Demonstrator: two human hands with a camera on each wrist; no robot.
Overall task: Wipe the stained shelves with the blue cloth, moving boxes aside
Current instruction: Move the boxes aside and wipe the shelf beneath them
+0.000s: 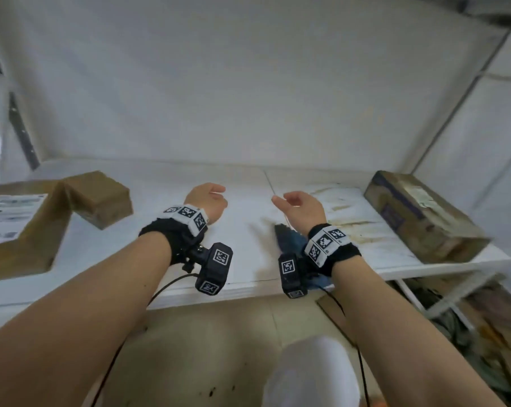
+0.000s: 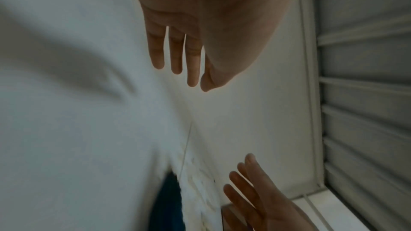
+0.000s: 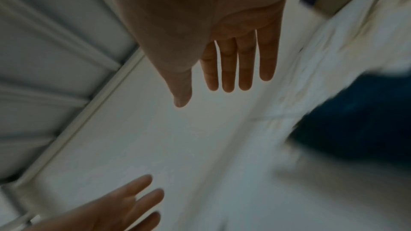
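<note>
Both hands hover above the white shelf (image 1: 242,254), holding nothing. My left hand (image 1: 208,202) is over the shelf's middle, its fingers (image 2: 175,55) straight. My right hand (image 1: 299,208) is just to its right, its fingers (image 3: 229,69) also straight. The blue cloth (image 1: 291,242) lies crumpled on the shelf under my right wrist, partly hidden by the wrist camera; it shows as a dark blue patch (image 3: 355,120) in the right wrist view. Brown stains (image 1: 345,212) streak the shelf right of the cloth. A cardboard box (image 1: 421,215) sits at the right end.
Two more cardboard boxes stand at the left: a large one with a label (image 1: 16,227) and a smaller one (image 1: 101,198) behind it. A white wall (image 1: 248,83) backs the shelf. Clutter (image 1: 468,327) lies on a lower level at the right.
</note>
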